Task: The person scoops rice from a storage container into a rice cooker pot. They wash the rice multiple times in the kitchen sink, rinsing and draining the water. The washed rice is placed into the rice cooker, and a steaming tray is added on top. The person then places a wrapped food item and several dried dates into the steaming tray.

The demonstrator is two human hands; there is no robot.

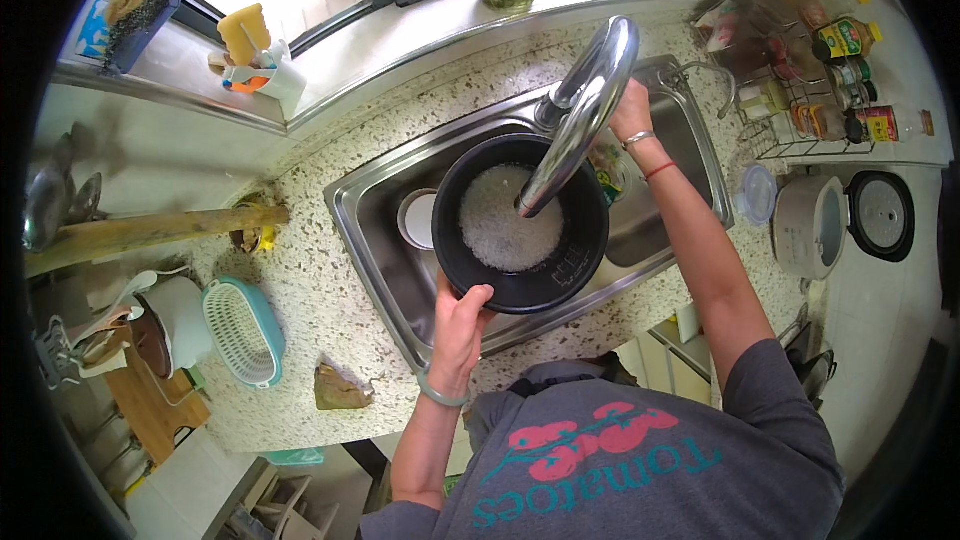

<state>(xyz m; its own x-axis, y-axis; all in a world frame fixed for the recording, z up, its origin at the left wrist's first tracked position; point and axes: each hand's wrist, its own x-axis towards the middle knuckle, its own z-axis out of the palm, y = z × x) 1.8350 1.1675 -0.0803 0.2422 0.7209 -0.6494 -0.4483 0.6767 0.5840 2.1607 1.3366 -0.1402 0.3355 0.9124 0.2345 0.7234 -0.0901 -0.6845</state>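
in the head view, the left hand [462, 315] is gripping the near left part of a black pot [520, 290]: its thumb is lying over the rim, and the other fingers are mostly hiding behind the wall. the pot is hanging above the left basin of the sink [375, 210], reaching toward the right basin, and its mouth is facing up. inside, white rice [500, 230] is covering much of the bottom. the tap [585, 105] is bending over the pot, and its end is pointing at the rice. the right hand [632, 112] is reaching to the far side, just beside the tap, which is partly hiding it; i cannot tell if its fingers are gripping something. a white bowl [420, 220] is sitting in the left basin, partly under the pot. on the counter [320, 310], a basket [265, 335] is standing at the left, and a cooker [800, 225] is standing at the right.
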